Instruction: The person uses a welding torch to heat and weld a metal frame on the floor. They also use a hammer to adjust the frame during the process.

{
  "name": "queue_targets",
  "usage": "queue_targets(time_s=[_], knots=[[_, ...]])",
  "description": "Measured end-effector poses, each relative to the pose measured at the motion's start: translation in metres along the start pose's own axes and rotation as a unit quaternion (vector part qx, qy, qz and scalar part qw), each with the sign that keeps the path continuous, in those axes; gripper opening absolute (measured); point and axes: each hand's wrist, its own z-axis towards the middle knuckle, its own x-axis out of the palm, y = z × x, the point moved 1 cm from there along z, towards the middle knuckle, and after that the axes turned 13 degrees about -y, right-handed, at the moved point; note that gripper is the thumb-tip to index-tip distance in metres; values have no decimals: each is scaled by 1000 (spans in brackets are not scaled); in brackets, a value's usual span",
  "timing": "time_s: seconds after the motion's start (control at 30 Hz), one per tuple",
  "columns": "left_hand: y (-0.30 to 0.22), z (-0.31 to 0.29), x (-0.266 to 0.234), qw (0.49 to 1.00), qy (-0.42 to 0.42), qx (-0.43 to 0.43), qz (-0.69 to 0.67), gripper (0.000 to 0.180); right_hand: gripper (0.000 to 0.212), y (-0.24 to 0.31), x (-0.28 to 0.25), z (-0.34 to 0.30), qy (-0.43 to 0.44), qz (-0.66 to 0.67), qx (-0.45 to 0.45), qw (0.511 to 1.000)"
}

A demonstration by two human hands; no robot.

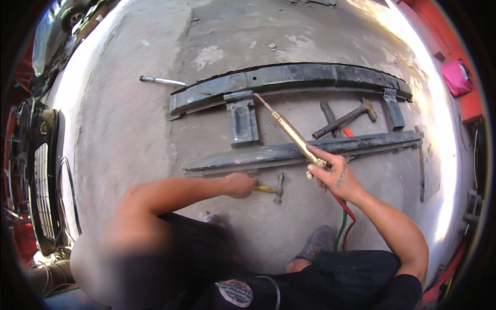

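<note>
My right hand (337, 178) is closed round the lower end of a brass gas torch (293, 134), with a red hose (352, 217) and a green hose (343, 227) trailing below it. The torch's thin tip points to where a metal bracket (243, 123) meets a long curved bumper beam (294, 77). No flame can be made out. Nearer to me, my left hand (240, 185) grips the yellow handle of a hammer (279, 188), its head pointing right. Between beam and hands lies a second long metal bar (253, 158).
Another hammer (349, 120) lies between beam and bar, beside a dark tool with a red part (348, 133). A second bracket (393, 109) joins the beam's right end. A chrome rod-like tool (163, 81) lies far left. A black car grille (45, 175) stands at the left edge.
</note>
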Motion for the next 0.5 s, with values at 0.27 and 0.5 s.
queue_targets(time_s=[0.27, 0.5], knots=[[-62, 20, -60, 942, -227, 246, 17, 21, 61, 8, -14, 9, 3, -53, -42, 998], [-96, 100, -100, 959, -162, 232, -6, 28, 59, -5, -23, 20, 3, -11, -93, 996]])
